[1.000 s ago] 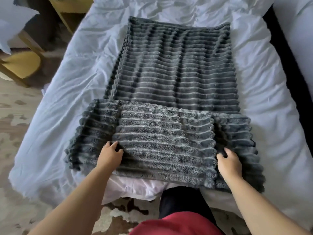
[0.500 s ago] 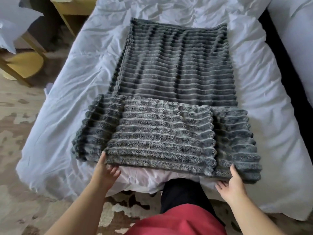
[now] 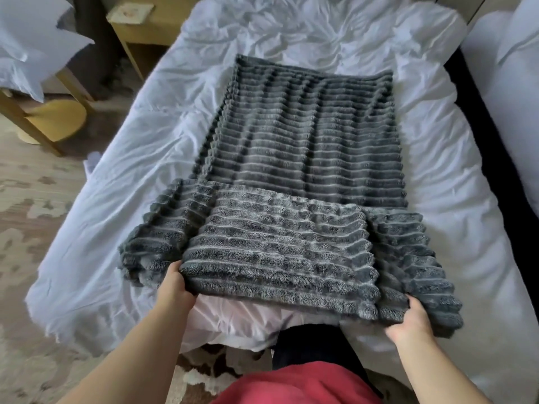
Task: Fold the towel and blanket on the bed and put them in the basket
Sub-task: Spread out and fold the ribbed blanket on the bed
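A grey ribbed blanket (image 3: 303,158) lies lengthwise on the white bed (image 3: 145,158), its near end doubled back into a thick folded band. My left hand (image 3: 175,290) grips the band's near edge at its left side, fingers tucked under the fabric. At the band's right corner, my right hand (image 3: 408,325) holds the same edge from below, thumb on top. The near edge is lifted a little off the sheet. No towel and no basket are in view.
A yellow wooden chair (image 3: 52,121) and a wooden side table (image 3: 140,21) stand left of the bed on patterned carpet (image 3: 29,228). White pillows (image 3: 32,45) rest at far left. A second white bed (image 3: 507,83) is on the right.
Both hands slid off the top of the folded band to its near edge and took hold of it from underneath, raising the edge slightly.
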Tool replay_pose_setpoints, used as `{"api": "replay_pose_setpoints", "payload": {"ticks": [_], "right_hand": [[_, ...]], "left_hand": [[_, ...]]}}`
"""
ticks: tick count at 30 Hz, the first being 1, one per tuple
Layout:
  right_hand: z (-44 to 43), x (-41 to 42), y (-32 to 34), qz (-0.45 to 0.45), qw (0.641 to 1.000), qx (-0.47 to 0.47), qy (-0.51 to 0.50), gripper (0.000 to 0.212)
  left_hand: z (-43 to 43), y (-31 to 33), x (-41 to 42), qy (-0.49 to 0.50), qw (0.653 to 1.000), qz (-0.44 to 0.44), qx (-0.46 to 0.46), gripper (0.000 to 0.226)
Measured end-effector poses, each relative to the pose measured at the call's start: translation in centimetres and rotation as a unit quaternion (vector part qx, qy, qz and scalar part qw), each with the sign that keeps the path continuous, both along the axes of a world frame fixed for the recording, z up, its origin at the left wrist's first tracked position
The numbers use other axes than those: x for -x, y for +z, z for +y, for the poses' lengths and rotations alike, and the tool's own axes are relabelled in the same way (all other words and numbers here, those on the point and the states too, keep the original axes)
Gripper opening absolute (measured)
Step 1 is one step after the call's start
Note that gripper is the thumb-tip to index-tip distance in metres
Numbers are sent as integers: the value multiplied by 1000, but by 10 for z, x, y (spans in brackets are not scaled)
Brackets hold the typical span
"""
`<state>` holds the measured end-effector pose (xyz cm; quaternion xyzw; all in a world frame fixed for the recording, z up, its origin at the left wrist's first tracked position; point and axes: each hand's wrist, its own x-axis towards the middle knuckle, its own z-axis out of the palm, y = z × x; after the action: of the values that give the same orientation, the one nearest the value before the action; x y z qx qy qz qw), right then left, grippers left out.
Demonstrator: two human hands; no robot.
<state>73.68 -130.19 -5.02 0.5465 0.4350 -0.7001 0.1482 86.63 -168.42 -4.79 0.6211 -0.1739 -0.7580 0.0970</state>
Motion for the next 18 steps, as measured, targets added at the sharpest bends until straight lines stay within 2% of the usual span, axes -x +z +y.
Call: {"api": "replay_pose_setpoints", "payload": {"ticks": [3, 6, 7, 10, 12, 15, 18], "right_hand": [[7, 3, 35, 20, 999, -36, 19, 12], [16, -13, 68, 56, 997, -58, 20, 29], [19, -23, 77, 70, 995, -63, 14, 36], [26, -62, 97, 81, 994, -74, 0, 45], [32, -95, 98, 73, 994, -78, -11, 46], [41, -155, 88, 52, 996, -75, -16, 44], [55, -216, 73, 20, 998, -62, 6, 35]], "left_hand": [[1, 26, -14, -8, 999, 6, 44, 33], [7, 48, -39, -5, 996, -13, 91, 44], [10, 54, -49, -1, 995, -17, 102, 43], [17, 68, -81, -3, 994, -4, 109, 19], [22, 71, -108, 2, 993, -13, 119, 22], [31, 64, -162, 4, 991, -53, 120, 44], [44, 58, -220, 2, 987, -112, 115, 39]]}}
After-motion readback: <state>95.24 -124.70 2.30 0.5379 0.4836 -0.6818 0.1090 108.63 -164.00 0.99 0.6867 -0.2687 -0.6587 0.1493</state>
